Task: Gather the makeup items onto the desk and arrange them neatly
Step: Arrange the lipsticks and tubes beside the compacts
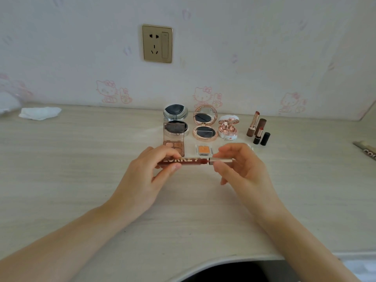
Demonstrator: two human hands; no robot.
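Both hands (195,165) hold lip gloss tube (183,162).

Counted: three open round compacts (175,121) (205,127) (228,127), two square palettes (174,139) (204,149), two uncapped lipsticks (254,121) (258,135), two caps (256,127) (265,138), one lip-gloss tube (195,161), one tissue (39,113).

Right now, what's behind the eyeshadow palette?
A silver cushion compact, open, stands behind the eyeshadow palette. The palette's raised clear lid covers part of the compact's base. The left hand hides the palette's near edge.
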